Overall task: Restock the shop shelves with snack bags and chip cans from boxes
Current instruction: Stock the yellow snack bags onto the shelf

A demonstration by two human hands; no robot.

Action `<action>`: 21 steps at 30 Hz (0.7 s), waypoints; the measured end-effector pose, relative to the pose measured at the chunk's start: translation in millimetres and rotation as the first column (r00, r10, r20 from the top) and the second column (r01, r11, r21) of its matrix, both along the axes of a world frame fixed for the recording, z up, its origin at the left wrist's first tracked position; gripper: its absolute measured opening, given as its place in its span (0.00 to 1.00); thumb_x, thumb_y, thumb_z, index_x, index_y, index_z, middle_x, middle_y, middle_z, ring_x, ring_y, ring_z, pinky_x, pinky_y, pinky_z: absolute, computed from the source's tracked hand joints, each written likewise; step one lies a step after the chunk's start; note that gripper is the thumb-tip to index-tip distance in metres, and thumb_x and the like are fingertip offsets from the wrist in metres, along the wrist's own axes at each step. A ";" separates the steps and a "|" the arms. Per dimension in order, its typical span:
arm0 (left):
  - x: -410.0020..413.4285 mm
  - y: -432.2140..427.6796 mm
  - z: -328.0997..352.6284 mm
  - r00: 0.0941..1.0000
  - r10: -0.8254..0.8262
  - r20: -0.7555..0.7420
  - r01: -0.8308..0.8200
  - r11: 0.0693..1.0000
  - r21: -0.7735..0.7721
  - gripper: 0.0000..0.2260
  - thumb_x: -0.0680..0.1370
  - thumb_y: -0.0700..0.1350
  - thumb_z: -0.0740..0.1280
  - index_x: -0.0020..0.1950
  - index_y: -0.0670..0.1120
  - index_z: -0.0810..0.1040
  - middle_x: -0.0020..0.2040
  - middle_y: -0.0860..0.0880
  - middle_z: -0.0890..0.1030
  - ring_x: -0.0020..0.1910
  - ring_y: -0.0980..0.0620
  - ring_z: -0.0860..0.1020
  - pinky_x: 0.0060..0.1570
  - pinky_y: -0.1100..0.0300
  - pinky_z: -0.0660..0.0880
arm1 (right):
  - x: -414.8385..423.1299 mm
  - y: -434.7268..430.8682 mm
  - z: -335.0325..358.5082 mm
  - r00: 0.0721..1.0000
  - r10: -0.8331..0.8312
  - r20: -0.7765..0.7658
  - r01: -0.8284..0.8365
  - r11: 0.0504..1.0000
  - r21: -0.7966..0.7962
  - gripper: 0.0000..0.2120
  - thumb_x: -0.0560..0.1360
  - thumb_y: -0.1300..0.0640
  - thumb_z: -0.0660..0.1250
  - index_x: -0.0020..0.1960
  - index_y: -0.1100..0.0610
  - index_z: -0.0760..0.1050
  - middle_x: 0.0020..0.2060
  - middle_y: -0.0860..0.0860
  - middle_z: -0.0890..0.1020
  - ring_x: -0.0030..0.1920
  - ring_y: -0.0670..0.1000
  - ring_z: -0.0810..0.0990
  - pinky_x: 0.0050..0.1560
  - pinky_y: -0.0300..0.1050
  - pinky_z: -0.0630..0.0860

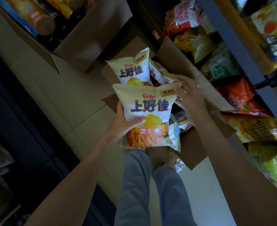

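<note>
- Your left hand [126, 126] grips the Oishi cheese-stick bag [149, 108] from its left edge, with the thumb lying across the front of the pack and the fingers hidden behind it.
- Your right hand [190, 98] pinches the same bag at its top right corner, the thumb on the front.
- You hold the bag upright, label toward you, above the open cardboard box [191, 152] that stands on the tiled floor [79, 95] right in front of your legs [150, 185].
- A second Oishi cheese-stick bag [131, 70] stands in the box just behind the one you hold, and a few red-and-white snack bags [185, 123] lie deeper in the box under your right wrist.
- The shop shelf [224, 30] runs along your right, with its tiers full of snack bags in red, yellow and green.
- Another open box [93, 30] sits farther away on the left, with an orange chip can [35, 15] lying in it.
</note>
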State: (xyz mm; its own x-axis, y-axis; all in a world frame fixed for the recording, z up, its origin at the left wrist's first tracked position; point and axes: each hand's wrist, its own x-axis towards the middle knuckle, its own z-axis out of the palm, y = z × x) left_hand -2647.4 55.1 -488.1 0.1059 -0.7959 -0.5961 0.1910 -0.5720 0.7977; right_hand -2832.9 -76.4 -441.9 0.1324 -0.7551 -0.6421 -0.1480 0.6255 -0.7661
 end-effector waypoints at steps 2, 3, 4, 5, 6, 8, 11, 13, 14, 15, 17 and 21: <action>4.8 3.1 -4.2 0.998 0.056 -0.015 -0.056 0.998 0.029 0.42 0.62 0.45 0.78 0.72 0.47 0.61 0.64 0.50 0.77 0.61 0.54 0.78 0.58 0.58 0.76 | 10.9 4.7 -6.9 0.990 0.098 0.103 -0.097 0.995 -0.018 0.25 0.78 0.61 0.65 0.73 0.55 0.62 0.63 0.53 0.76 0.61 0.48 0.77 0.64 0.47 0.74; 8.0 5.1 -6.9 0.996 0.091 -0.013 -0.090 0.995 0.043 0.41 0.63 0.42 0.78 0.72 0.42 0.61 0.62 0.49 0.78 0.58 0.55 0.79 0.56 0.59 0.77 | 15.5 8.7 -10.7 0.981 0.137 0.134 -0.135 0.991 -0.023 0.30 0.76 0.59 0.66 0.75 0.54 0.58 0.67 0.55 0.73 0.66 0.49 0.73 0.68 0.48 0.70; 12.1 6.2 -8.2 0.991 0.133 -0.011 -0.132 0.990 0.054 0.38 0.64 0.39 0.76 0.70 0.41 0.64 0.60 0.49 0.79 0.55 0.58 0.81 0.53 0.62 0.77 | 18.9 13.5 -14.4 0.978 0.154 0.138 -0.153 0.988 -0.016 0.35 0.75 0.58 0.67 0.77 0.55 0.54 0.71 0.55 0.68 0.70 0.49 0.69 0.71 0.49 0.67; 17.1 7.5 -10.5 0.984 0.179 0.003 -0.178 0.982 0.064 0.33 0.63 0.38 0.75 0.66 0.43 0.67 0.56 0.51 0.80 0.51 0.60 0.81 0.49 0.64 0.77 | 19.7 19.0 -20.7 0.982 0.165 0.097 -0.165 0.986 -0.008 0.37 0.76 0.56 0.68 0.78 0.54 0.52 0.74 0.54 0.64 0.72 0.48 0.65 0.72 0.49 0.65; 23.4 9.4 -12.9 0.976 0.216 0.024 -0.217 0.973 0.076 0.30 0.63 0.38 0.75 0.63 0.45 0.70 0.53 0.53 0.82 0.49 0.60 0.82 0.47 0.65 0.77 | 18.7 24.8 -27.0 0.984 0.178 0.013 -0.178 0.984 -0.010 0.37 0.77 0.55 0.68 0.78 0.53 0.51 0.75 0.52 0.62 0.73 0.46 0.62 0.72 0.46 0.63; 38.4 13.2 -15.4 0.962 0.268 0.059 -0.273 0.957 0.097 0.28 0.62 0.41 0.77 0.60 0.46 0.74 0.51 0.53 0.85 0.49 0.57 0.82 0.47 0.61 0.79 | 11.4 37.8 -46.6 0.941 0.254 -0.224 -0.265 0.964 -0.019 0.37 0.77 0.50 0.69 0.78 0.50 0.51 0.76 0.49 0.59 0.74 0.46 0.58 0.72 0.47 0.60; 60.8 18.5 -21.2 0.937 0.345 0.060 -0.350 0.929 0.120 0.38 0.61 0.48 0.78 0.67 0.38 0.71 0.60 0.41 0.81 0.57 0.43 0.80 0.57 0.46 0.78 | -4.1 61.4 -80.7 0.737 0.393 -0.550 -0.430 0.900 0.068 0.42 0.74 0.48 0.71 0.79 0.54 0.50 0.77 0.54 0.57 0.76 0.56 0.54 0.73 0.59 0.58; 70.7 21.0 -24.1 0.929 0.363 0.068 -0.369 0.922 0.115 0.42 0.61 0.49 0.78 0.70 0.36 0.68 0.63 0.38 0.78 0.58 0.42 0.79 0.58 0.47 0.78 | -10.9 77.6 -92.6 0.632 0.425 -0.648 -0.461 0.878 0.127 0.38 0.75 0.52 0.70 0.77 0.59 0.54 0.74 0.59 0.60 0.74 0.60 0.57 0.71 0.60 0.61; 74.2 22.8 -26.1 0.929 0.365 0.070 -0.371 0.921 0.117 0.42 0.61 0.49 0.78 0.71 0.36 0.67 0.64 0.38 0.78 0.59 0.43 0.79 0.58 0.48 0.78 | -12.5 84.8 -94.7 0.594 0.417 -0.688 -0.460 0.878 0.135 0.32 0.76 0.55 0.69 0.74 0.62 0.58 0.71 0.60 0.63 0.72 0.60 0.59 0.69 0.58 0.63; 77.5 25.0 -28.6 0.929 0.363 0.068 -0.369 0.921 0.125 0.43 0.62 0.49 0.78 0.71 0.36 0.67 0.65 0.38 0.77 0.60 0.42 0.79 0.58 0.48 0.78 | -13.3 91.3 -94.2 0.562 0.394 -0.728 -0.459 0.880 0.121 0.26 0.77 0.59 0.68 0.70 0.63 0.62 0.69 0.61 0.66 0.70 0.60 0.61 0.66 0.56 0.64; 80.9 29.0 -31.1 0.935 0.350 0.064 -0.356 0.924 0.138 0.44 0.62 0.51 0.80 0.72 0.37 0.66 0.65 0.39 0.77 0.62 0.40 0.78 0.59 0.46 0.77 | -14.1 99.0 -95.7 0.502 0.353 -0.789 -0.475 0.876 0.089 0.17 0.77 0.63 0.64 0.65 0.65 0.67 0.64 0.62 0.69 0.67 0.60 0.63 0.63 0.54 0.65; 79.9 32.5 -27.4 0.939 0.340 0.053 -0.344 0.930 0.133 0.43 0.64 0.52 0.80 0.72 0.38 0.66 0.65 0.40 0.77 0.63 0.40 0.77 0.61 0.40 0.75 | -11.6 94.6 -91.0 0.506 0.276 -0.817 -0.410 0.911 0.054 0.14 0.79 0.62 0.53 0.56 0.70 0.73 0.57 0.66 0.73 0.61 0.63 0.69 0.60 0.53 0.65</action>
